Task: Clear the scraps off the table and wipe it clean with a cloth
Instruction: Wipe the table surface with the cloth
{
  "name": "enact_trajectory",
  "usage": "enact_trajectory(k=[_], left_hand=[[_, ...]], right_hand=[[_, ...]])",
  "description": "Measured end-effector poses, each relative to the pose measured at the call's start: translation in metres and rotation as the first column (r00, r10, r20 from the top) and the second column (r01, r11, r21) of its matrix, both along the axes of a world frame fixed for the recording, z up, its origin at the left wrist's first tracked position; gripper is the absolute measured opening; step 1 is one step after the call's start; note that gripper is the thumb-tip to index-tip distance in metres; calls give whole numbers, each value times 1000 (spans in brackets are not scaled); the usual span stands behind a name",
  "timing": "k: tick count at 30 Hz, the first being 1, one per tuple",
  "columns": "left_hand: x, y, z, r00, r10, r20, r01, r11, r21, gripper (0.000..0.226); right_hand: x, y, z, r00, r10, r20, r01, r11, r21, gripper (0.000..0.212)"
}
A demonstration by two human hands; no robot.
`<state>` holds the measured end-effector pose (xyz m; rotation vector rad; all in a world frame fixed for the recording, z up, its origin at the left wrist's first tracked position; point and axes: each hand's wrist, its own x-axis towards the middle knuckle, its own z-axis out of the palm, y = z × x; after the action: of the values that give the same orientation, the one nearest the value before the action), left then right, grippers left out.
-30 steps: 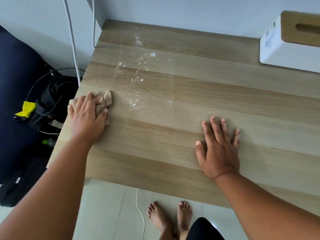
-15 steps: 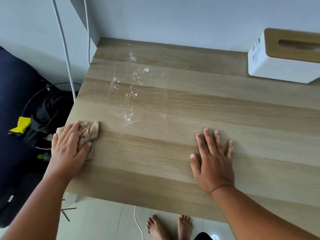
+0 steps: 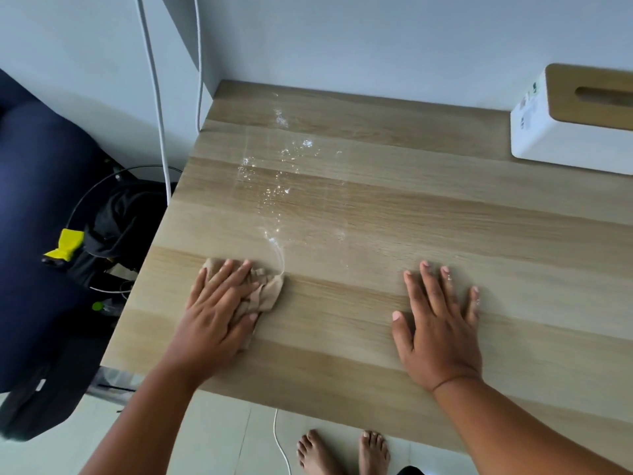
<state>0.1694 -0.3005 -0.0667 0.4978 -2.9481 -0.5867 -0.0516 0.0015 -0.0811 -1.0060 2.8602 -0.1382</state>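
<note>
- While the left hand point(image 3: 219, 317) lies flat with straight fingers on the tan cloth point(image 3: 262, 293), low and left of the middle, it presses the cloth onto the wooden table point(image 3: 376, 337).
- White wet specks point(image 3: 274, 186) sit above the cloth, near the middle top.
- The right hand point(image 3: 440, 332) rests flat, fingers spread, holding nothing.
- A white box point(image 3: 561, 132) sits at the upper right.
</note>
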Motion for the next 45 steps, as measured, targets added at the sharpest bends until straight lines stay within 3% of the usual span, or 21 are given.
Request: enact_trajectory(k=[3,7,12,16,18,21,25,27,32,38,41,45], left_hand=[[9,-10,0,984,180,20,-180,984,14,54],[-40,-13,-2,924,379,54,-378,925,-27,57],[-91,17,-1,980,192,55,-190,981,-40,55],[-62,41,2,999,-25,28,25,1000,-8,50],[-36,34,2,998,-55,30,55,998,-15,48],[-14,13,4,995,76,59,-75,997,-15,53],[-51,-2,1,936,338,99,-336,941,-37,57],[-83,-1,-1,935,340,101,-338,940,-37,58],[-126,36,-2,983,168,72,-167,986,-23,59],[-57,44,-1,996,-91,16,92,995,-27,50],[-39,15,1,997,68,48,-67,998,-19,54],[-85,7,1,955,281,90,-279,959,-41,60]], right_hand=[[-1,0,-3,1000,5,-23,-5,1000,-16,70],[-1,-1,-5,999,8,-39,-9,1000,-28,70],[-1,-1,-3,999,7,-39,-8,1000,-30,70],[-1,-1,-1,1000,9,-24,-9,1000,-14,71],[-1,-1,0,1000,8,-19,-8,1000,-14,71],[-1,-2,0,1000,10,-14,-10,1000,-17,71],[-2,-1,-3,1000,10,-21,-10,1000,-7,71],[-1,1,-5,999,8,-32,-8,1000,-6,71],[-1,0,-9,998,4,-55,-5,1000,-10,72],[-1,1,-8,999,11,-47,-11,1000,-6,71],[-2,-1,-6,1000,11,-28,-11,1000,3,71],[-2,0,-6,1000,5,-19,-5,1000,2,71]])
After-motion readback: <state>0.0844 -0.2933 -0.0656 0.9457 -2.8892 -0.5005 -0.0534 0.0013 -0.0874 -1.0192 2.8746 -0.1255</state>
